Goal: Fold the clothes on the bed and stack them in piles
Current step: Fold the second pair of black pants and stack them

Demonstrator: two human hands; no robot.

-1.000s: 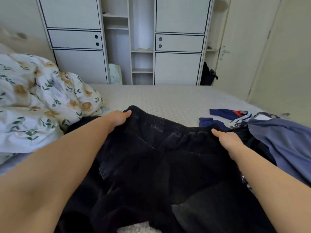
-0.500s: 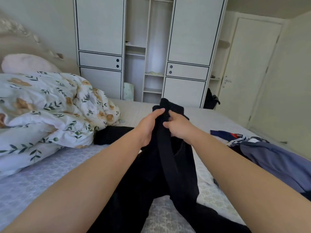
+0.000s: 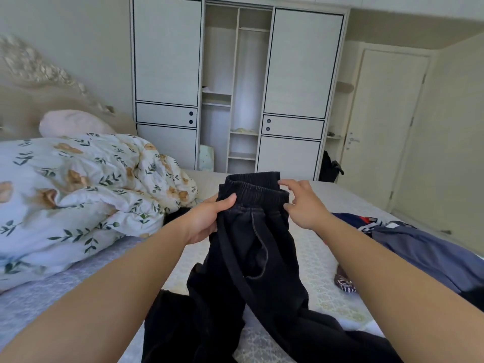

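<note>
Bedroom, pale walls, white wardrobe [image 3: 235,82] with dark trim at the far side, open shelves in its middle, closed door [image 3: 387,121] far right. Bed [image 3: 319,260] with a light patterned cover fills the near half. Floral duvet [image 3: 78,189] bunched up on the left, pink pillow [image 3: 70,124] behind it against the padded headboard [image 3: 23,100].

Black trousers [image 3: 251,244] in the centre, held up over the bed, elastic waistband at the top, halves brought together so the band is doubled; legs hang down and trail onto the cover toward the near edge. Side pocket opening visible on the facing panel.

Left hand [image 3: 207,218] grips the left edge just under the waistband, thumb on front, fingers curled behind the cloth. Right hand [image 3: 301,203] at the right end of the waistband, fingers spread and only lightly bent, fingertips touching the band; firm pinch or not, cannot tell.

Right side of bed: blue-grey garment [image 3: 429,255] lying loose, a navy item with red and white [image 3: 361,221] just beyond it, small striped piece [image 3: 345,284] near the right forearm. More dark cloth [image 3: 175,216] lies between duvet and left wrist. Black bag [image 3: 327,166] on the floor by the wardrobe's right end.
</note>
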